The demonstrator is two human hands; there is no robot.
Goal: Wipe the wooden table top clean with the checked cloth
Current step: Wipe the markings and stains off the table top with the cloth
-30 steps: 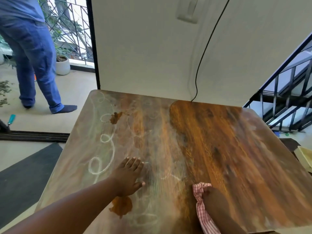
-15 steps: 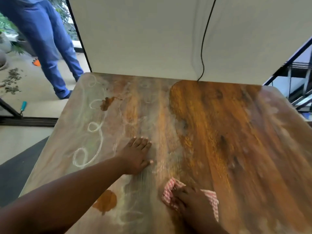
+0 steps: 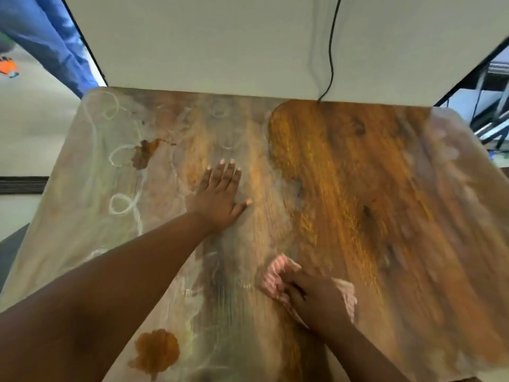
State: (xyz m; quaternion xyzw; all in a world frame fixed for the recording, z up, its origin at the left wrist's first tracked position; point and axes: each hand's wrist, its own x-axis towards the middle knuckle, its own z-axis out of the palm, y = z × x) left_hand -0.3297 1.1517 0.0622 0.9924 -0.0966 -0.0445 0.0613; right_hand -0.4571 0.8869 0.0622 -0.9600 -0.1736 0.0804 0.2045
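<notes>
The wooden table top [image 3: 358, 175] fills the view. Its left half is dusty with pale chalky swirls [image 3: 121, 204] and brown patches [image 3: 155, 351]; the middle right shows darker, shiny wood. My left hand [image 3: 219, 197] rests flat on the table, fingers straight and pointing away from me. My right hand [image 3: 314, 299] presses the red-and-white checked cloth [image 3: 272, 279] onto the table near the front middle, fingers curled into the bunched fabric. Cloth shows on both sides of that hand.
A white wall [image 3: 220, 42] stands right behind the table's far edge, with a black cable [image 3: 332, 51] running down it. A person in blue trousers [image 3: 46, 31] stands at the far left. A black stair railing [image 3: 493, 78] is at the right.
My right hand has slid the cloth leftward from the front right into the dusty middle strip. My left hand stays flat on the table. The camera has tilted down, closer to the table.
</notes>
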